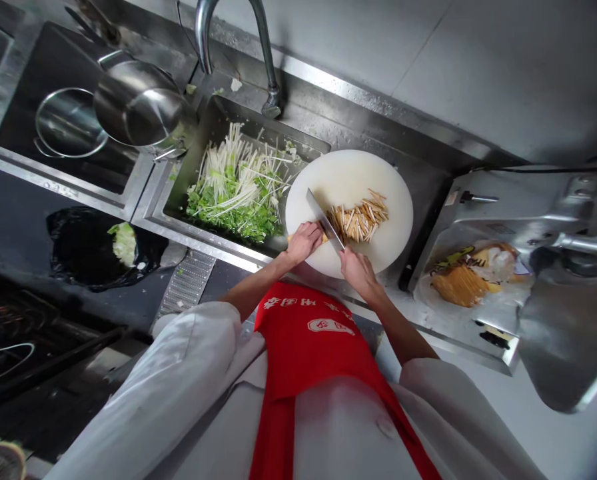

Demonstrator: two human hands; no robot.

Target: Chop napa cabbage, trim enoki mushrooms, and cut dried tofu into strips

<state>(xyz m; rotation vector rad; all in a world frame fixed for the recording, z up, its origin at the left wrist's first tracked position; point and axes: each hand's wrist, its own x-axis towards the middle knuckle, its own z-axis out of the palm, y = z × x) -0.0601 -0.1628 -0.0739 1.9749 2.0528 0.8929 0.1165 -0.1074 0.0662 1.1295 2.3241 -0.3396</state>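
Observation:
A round white cutting board [348,170] lies over the right part of the sink. My right hand [359,272] is closed around the handle of a knife [325,219], whose wide blade stands on edge across the board. Just left of the blade, the bent fingers of my left hand [304,242] press down on a brown piece of dried tofu [324,238], mostly hidden beneath them. A loose heap of cut dried tofu strips [361,219], brown outside and pale inside, lies right of the blade.
Shredded pale stems and green leaves [241,193] fill the sink [178,180] at left, below a curved faucet [263,47]. Further left are a steel pot [133,103] and a black-lined bin [78,247]. A bag of brown slabs [461,285] sits on a metal machine at right.

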